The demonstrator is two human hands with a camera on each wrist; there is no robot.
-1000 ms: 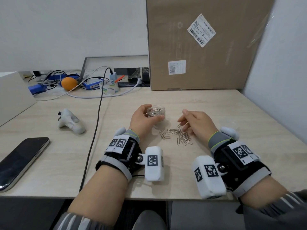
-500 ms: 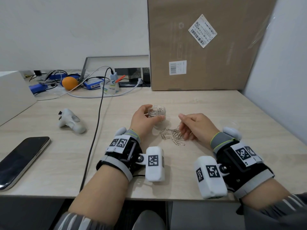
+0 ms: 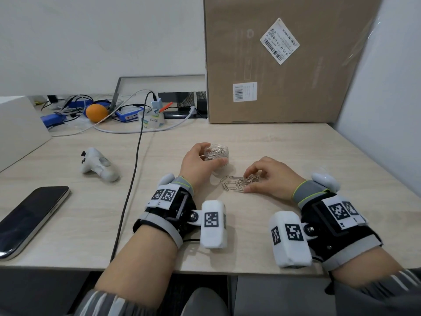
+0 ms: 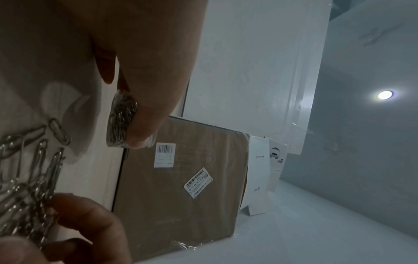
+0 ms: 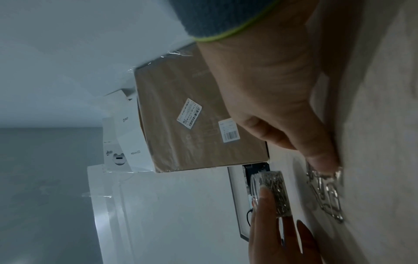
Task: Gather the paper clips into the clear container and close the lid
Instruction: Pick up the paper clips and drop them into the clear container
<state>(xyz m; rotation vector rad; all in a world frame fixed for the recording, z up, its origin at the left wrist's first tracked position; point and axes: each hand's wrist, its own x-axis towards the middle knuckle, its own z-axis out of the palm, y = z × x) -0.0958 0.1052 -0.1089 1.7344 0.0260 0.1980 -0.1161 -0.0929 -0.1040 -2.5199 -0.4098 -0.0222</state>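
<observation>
A small clear round container (image 3: 220,151), partly filled with paper clips, stands on the wooden desk (image 3: 284,147). My left hand (image 3: 213,154) grips it, thumb on the near side and fingers on the far side. It has no lid on it. Just right of it lies a loose pile of silver paper clips (image 3: 235,184). My right hand (image 3: 250,181) is down on that pile, fingers and thumb curled round its right part. The left wrist view shows the container (image 4: 122,121) under my thumb and the paper clips (image 4: 29,169). The right wrist view shows the container (image 5: 274,191) and the paper clips (image 5: 325,194).
A white game controller (image 3: 99,164) and a dark phone (image 3: 32,217) lie left of a black cable (image 3: 134,179). A large cardboard box (image 3: 284,60) stands at the back. An orange (image 3: 96,112), a tape roll (image 3: 151,118) and cables sit at the back left.
My right hand came down from a raised position near the container onto the clip pile and drew the clips closer together. The left hand stayed on the container.
</observation>
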